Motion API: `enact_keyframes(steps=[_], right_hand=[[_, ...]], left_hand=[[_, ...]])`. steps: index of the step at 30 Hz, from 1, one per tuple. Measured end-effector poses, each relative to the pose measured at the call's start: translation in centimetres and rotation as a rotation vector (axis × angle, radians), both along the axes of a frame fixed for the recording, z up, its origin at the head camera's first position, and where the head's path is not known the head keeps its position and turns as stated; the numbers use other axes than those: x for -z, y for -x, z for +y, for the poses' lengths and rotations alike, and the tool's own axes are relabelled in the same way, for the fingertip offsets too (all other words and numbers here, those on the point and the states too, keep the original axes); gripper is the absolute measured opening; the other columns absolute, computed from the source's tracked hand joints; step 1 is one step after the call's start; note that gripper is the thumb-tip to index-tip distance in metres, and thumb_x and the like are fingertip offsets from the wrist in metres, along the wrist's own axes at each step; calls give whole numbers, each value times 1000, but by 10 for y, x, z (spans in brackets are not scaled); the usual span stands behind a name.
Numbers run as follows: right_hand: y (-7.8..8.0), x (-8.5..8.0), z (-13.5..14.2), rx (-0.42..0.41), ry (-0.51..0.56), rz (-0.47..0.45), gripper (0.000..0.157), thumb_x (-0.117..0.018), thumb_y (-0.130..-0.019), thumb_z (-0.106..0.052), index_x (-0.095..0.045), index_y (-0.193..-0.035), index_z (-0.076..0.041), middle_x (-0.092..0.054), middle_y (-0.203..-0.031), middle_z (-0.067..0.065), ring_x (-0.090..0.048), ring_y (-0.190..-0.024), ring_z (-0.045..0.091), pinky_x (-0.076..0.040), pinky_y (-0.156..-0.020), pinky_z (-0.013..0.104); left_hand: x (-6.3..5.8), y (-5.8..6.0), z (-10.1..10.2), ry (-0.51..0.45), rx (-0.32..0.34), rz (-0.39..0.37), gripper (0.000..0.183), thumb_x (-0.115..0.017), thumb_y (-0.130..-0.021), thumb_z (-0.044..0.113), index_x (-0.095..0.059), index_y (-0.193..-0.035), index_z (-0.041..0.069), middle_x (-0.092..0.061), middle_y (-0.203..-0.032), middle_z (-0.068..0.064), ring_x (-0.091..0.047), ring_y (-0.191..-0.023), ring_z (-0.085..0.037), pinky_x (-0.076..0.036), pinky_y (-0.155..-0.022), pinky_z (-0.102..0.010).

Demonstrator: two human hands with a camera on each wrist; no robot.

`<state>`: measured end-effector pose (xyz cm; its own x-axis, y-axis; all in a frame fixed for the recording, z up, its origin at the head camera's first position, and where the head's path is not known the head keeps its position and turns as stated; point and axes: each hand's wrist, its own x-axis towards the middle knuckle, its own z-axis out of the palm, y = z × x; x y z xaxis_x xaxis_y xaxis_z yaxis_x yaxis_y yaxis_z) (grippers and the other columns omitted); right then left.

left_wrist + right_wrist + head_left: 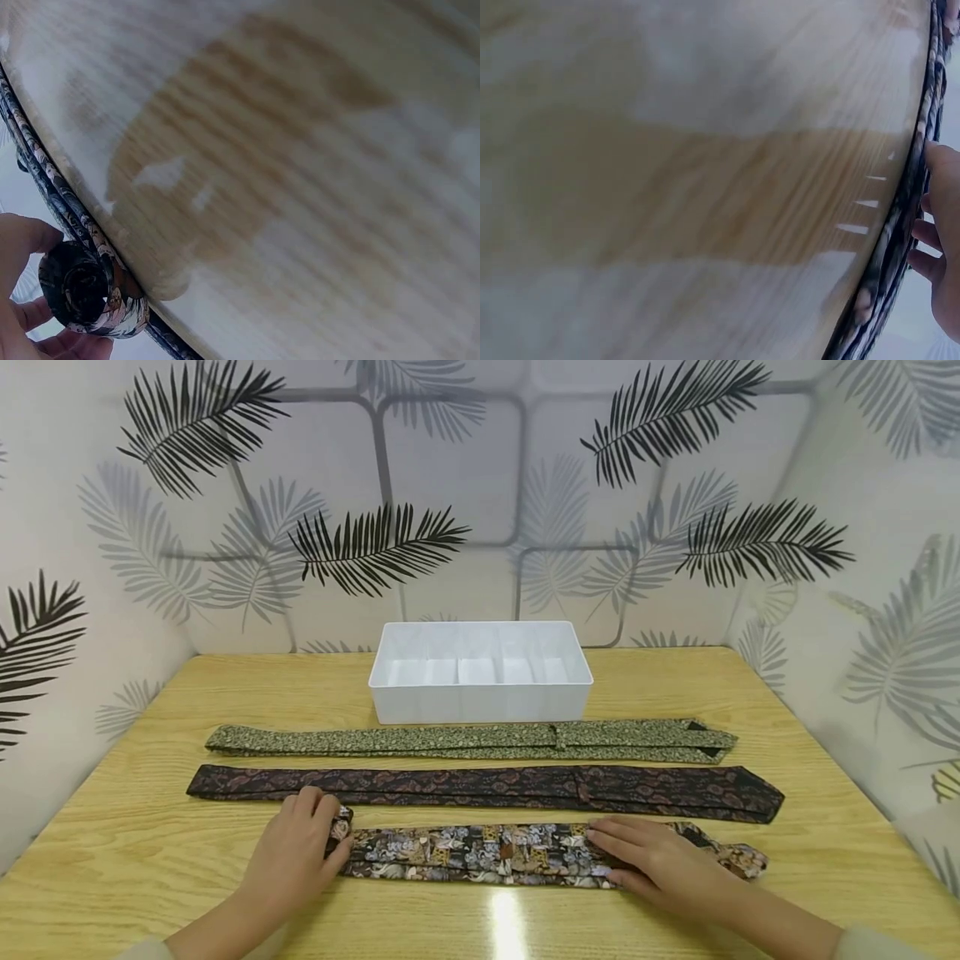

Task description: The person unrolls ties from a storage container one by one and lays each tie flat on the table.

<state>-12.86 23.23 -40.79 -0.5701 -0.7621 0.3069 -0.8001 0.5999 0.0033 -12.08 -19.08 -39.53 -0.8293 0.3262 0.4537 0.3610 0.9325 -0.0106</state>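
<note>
A multicoloured figured necktie lies folded lengthwise across the front of the table, its left end wound into a small roll. My left hand grips that roll between thumb and curled fingers. Toward the tie's right end, my right hand rests on top with its fingers extended over the fabric. In the right wrist view, the right hand's fingertips meet the edge of the tie. Just behind it is a dark paisley necktie, with the left fingertips close to its near edge.
Farther back a green patterned necktie stretches across the wooden table. Behind it stands a white plastic box with several compartments. A leaf-patterned wall covering encloses the back and sides.
</note>
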Motion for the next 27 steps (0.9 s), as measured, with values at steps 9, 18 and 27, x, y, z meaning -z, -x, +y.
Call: enact_keyframes(steps=[9, 18, 27], right_hand=[[1, 3, -16, -29, -17, -82, 47, -55, -89, -28, -46, -133, -11, -49, -133, 9, -50, -118, 27, -52, -83, 38], [3, 5, -23, -86, -18, -94, 43, -52, -91, -23, -47, -131, -9, -51, -132, 10, -53, -115, 28, -51, -85, 40], [1, 6, -21, -67, -14, -110, 42, -50, -92, -23, -47, -132, -10, -50, -133, 9, -51, -117, 27, -51, -84, 38]], left_hand=[[-3, -2, -4, 7, -21, -27, 19, -63, -74, 3, -62, -92, 7, -50, -88, -11, -43, -69, -19, -39, -56, -27], [-1, -3, -8, 16, -33, -28, 14, -71, -74, 15, -61, -82, 10, -50, -87, -10, -44, -70, -19, -39, -55, -29], [2, 0, -12, 13, -10, 45, 16, -70, -70, 5, -62, -84, 8, -52, -87, -12, -48, -70, -22, -42, -54, -28]])
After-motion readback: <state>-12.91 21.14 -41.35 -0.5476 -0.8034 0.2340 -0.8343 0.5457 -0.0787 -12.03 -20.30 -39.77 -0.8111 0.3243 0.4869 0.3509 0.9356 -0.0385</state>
